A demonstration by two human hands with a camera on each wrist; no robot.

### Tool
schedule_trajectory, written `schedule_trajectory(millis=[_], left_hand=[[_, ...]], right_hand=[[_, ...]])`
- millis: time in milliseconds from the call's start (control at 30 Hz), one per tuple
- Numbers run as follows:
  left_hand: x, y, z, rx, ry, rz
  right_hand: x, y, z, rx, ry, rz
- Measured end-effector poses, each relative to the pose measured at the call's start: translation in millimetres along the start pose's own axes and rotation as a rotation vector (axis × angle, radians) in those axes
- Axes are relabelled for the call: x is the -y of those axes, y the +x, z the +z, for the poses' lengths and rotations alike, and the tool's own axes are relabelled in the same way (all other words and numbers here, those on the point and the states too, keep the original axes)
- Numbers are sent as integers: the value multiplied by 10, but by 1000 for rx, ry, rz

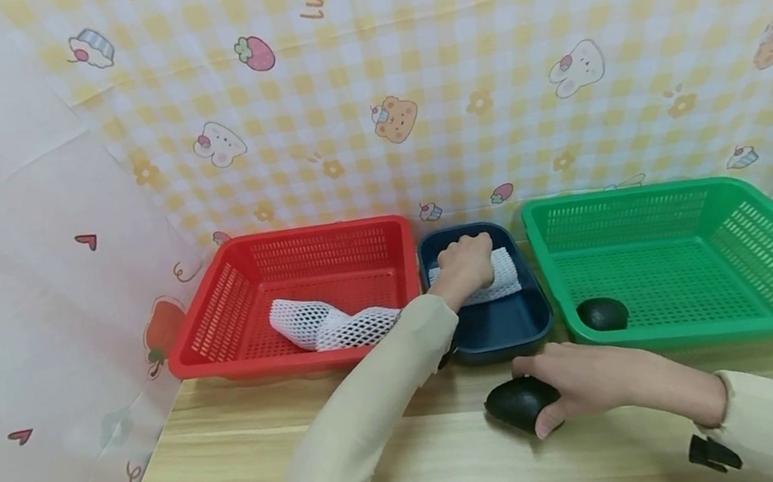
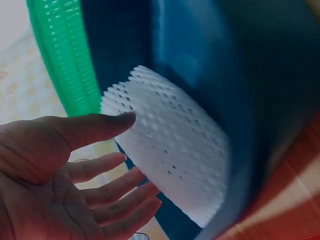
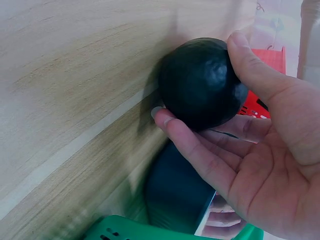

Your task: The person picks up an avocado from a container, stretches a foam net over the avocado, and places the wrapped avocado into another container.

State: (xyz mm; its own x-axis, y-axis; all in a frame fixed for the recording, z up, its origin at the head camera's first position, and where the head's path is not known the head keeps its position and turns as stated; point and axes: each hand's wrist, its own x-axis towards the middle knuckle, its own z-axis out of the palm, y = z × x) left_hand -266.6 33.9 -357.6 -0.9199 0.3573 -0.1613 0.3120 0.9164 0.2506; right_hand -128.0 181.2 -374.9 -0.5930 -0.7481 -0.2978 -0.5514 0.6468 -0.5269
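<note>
A dark avocado [image 1: 521, 403] is in my right hand [image 1: 591, 381], just above or on the table in front of the blue bin. In the right wrist view, thumb and fingers curl round the avocado [image 3: 200, 82]. My left hand [image 1: 466, 262] reaches into the dark blue bin [image 1: 499, 328], over a white foam net sleeve [image 1: 505, 273]. From the left wrist, the thumb lies over the end of the sleeve [image 2: 170, 145]; the fingers of the left hand [image 2: 65, 185] are loosely extended along its edge, and contact is hard to tell.
To the left stands a red basket [image 1: 303, 362] with white foam net sleeves [image 1: 339, 324] inside. A green basket [image 1: 720, 331] on the right holds another avocado [image 1: 603, 314]. Behind them hangs a patterned cloth [image 1: 344, 71]. Everything stands on a wooden table [image 1: 239, 458].
</note>
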Motion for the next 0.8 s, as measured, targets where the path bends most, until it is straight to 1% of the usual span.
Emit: schedule_trajectory(millis=[167,333,567,800], left_hand=[[32,-7,-1,-53,28,16],[26,-60,-54,-79,43,43],[-5,-194,-118,-115,48,81],[-71,-370,-192,-136,99,144]], right_hand=[[-1,-3,7,-3,-1,-5],[-6,-1,10,-7,-5,-2],[-4,5,17,-1,0,15],[-15,8,19,-8,2,8]])
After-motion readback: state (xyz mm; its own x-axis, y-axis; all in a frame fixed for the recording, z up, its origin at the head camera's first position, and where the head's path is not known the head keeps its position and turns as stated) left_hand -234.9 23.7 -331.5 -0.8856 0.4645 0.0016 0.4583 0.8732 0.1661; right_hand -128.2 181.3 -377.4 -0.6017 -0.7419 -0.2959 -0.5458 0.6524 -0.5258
